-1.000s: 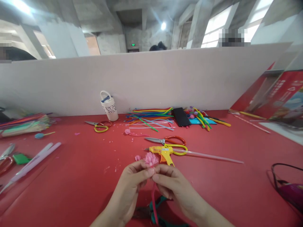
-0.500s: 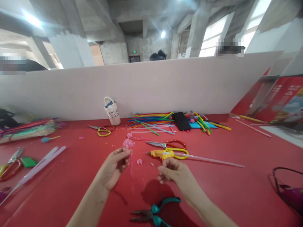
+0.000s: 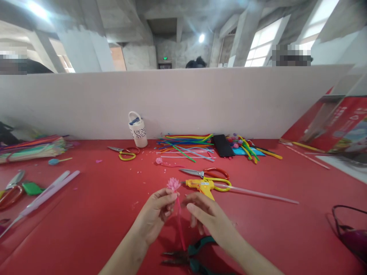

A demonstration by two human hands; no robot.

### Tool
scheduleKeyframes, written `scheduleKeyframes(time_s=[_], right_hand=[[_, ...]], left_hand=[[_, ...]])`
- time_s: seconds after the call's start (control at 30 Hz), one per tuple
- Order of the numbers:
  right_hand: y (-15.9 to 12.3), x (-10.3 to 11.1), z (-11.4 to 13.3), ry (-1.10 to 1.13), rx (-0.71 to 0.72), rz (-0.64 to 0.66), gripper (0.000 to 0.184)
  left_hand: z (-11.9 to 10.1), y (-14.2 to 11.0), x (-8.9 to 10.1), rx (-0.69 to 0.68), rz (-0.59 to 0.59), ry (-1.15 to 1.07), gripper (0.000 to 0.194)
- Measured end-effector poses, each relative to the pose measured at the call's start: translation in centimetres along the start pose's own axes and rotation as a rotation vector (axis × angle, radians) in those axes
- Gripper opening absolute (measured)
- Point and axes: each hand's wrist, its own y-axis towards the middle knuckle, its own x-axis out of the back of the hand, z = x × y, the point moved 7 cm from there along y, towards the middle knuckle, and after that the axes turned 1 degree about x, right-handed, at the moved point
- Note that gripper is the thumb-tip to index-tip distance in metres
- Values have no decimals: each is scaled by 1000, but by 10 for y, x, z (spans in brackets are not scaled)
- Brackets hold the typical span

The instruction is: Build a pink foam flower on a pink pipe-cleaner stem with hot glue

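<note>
My left hand [image 3: 160,208] is closed, thumb and fingers pinching a pink paper-like flower [image 3: 173,184] just under its petals. The flower's thin pink stem [image 3: 180,225] hangs down in front of the pliers. Close by on the right, my right hand [image 3: 205,214] has loosely bent fingers held apart, with nothing seen in them. Beyond it lies a yellow glue gun [image 3: 197,184], partly covering scissors with red and yellow handles [image 3: 216,173]. Teal-handled pliers [image 3: 197,254] lie below my hands, partly hidden by my right forearm.
At the back are colourful pipe cleaners [image 3: 183,143], a black phone [image 3: 223,146], a white cup [image 3: 138,131] and more scissors [image 3: 127,156]. A smaller pink flower [image 3: 159,161] lies behind my hands. A white partition [image 3: 183,103] borders the red table [image 3: 94,214].
My left hand has moved right with the flower. My right hand's fingers have opened somewhat, and the two hands are closer together. Small pink pieces between them are now out of sight.
</note>
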Motion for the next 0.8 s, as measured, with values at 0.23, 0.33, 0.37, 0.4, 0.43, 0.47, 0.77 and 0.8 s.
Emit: scheduleKeyframes(time_s=[0.23, 0.33, 0.37, 0.4, 0.43, 0.47, 0.77, 0.8], right_hand=[[-2, -17, 5, -122, -4, 20, 20], [-7, -14, 8, -191, 39, -3, 18], [-9, -12, 10, -218, 68, -18, 18], [-11, -11, 13, -246, 101, -34, 18], [-14, -9, 15, -271, 135, -49, 18], [-16, -8, 18, -290, 162, -62, 17], [-30, -13, 24, -327, 301, 2, 15], [-30, -14, 23, -325, 297, 12, 15]], left_hand=[[8, -5, -5, -10, -2, 12, 18], [11, -7, -8, 8, 11, 13, 16], [12, -8, -9, 18, 18, 13, 15], [13, -9, -10, 31, 25, 12, 13], [14, -11, -12, 46, 32, 8, 12], [15, -12, -13, 64, 40, 3, 13], [17, -21, -24, 128, 172, -26, 17], [14, -22, -26, 101, 193, -12, 17]])
